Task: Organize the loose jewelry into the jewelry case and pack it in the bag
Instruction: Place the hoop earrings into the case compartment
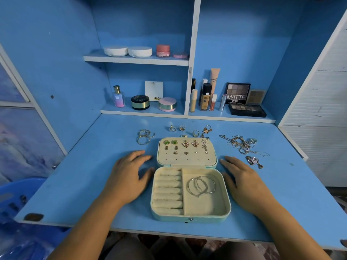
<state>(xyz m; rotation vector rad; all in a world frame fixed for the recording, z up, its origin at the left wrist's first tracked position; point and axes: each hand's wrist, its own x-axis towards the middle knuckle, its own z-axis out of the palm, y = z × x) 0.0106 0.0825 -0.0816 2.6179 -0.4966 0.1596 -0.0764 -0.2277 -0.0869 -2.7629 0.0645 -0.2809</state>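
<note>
Beside open jewelry case point(190, 215) — left hand point(129, 177), right hand point(244, 182) flat.

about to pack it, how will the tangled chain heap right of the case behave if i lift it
The chain heap is thin links tangled together, so it will probably hang limp and come up as one clump. A fine strand trails toward the pendant, so it might snag there.

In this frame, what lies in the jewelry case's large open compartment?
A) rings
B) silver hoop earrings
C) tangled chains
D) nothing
B: the hoop earrings lie in the large right compartment of the case, while the chains sit on the desk.
</note>
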